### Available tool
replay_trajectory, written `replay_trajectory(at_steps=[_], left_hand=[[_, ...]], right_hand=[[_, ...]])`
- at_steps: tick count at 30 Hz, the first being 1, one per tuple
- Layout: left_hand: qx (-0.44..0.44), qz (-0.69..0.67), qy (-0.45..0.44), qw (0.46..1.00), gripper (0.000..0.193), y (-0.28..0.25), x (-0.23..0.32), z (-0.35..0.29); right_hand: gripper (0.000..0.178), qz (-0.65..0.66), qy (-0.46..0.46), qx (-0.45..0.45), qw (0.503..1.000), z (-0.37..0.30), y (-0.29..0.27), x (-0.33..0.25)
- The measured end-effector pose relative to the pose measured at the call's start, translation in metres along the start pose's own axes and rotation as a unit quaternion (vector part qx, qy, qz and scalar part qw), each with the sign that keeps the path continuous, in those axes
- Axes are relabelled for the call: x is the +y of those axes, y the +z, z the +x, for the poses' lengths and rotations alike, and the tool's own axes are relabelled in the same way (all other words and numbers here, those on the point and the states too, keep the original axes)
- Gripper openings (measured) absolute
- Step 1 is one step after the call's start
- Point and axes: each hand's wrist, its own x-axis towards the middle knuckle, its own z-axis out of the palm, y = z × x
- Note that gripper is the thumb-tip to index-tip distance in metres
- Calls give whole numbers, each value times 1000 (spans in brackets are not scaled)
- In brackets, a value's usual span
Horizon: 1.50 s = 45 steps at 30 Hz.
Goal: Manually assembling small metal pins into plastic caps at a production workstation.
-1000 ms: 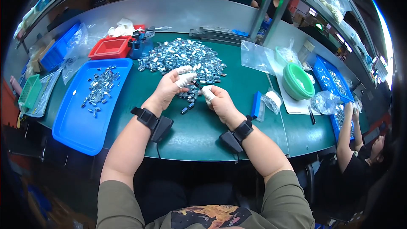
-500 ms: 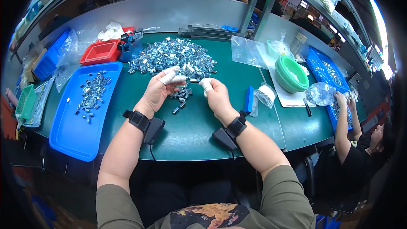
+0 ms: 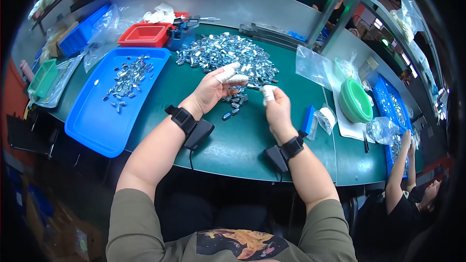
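Both my hands are held over the near side of a heap of small shiny metal pieces (image 3: 233, 56), several of which lie loose beneath my fingers. My left hand (image 3: 216, 87) has white coverings on its thumb and forefinger, which are stretched out and apart; its other fingers curl, and I see nothing held in it. A short gap away, my right hand (image 3: 278, 109) is closed, with a white-covered fingertip pointing toward the left hand. Whatever it pinches, if anything, is hidden. Each wrist wears a black strap with a box and cable.
Left of the heap lies a blue tray (image 3: 97, 126) with more metal pieces, and behind it a red bin (image 3: 145, 35). To the right are a blue-and-clear box (image 3: 308, 122), green bowls (image 3: 357, 99), a black pen (image 3: 366, 141) and blue trays (image 3: 383, 92). A co-worker's hands (image 3: 408, 140) are there.
The view has swung, so the table sits farther right in the picture. My left thumb and forefinger have spread apart more. The co-worker's hands have come closer together.
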Motion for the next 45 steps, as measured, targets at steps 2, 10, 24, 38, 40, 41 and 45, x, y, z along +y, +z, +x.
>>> replay_trajectory(at_steps=[2, 10, 24, 38, 40, 41, 45], left_hand=[[3, 3, 2, 1000, 46, -1, 0, 0], [5, -1, 16, 1000, 45, -3, 0, -1], [81, 51, 28, 995, 47, -12, -5, 7], [87, 468, 21, 879, 24, -2, -17, 20], [58, 625, 57, 776, 24, 8, -14, 30], [42, 694, 76, 714, 25, 15, -13, 33], [40, 853, 25, 519, 23, 44, -28, 47]], right_hand=[[15, 10, 2, 19, 1000, 1, 3, 1], [15, -21, -16, -6, 1000, 0, 5, 2], [17, -19, 26, 3, 999, 5, -1, 10], [18, 8, 85, 74, 994, 18, -5, 19], [18, 13, 72, 75, 994, 19, -3, 19], [17, 15, 65, 76, 995, 19, -4, 20], [17, -1, 64, 84, 994, 20, -9, 25]])
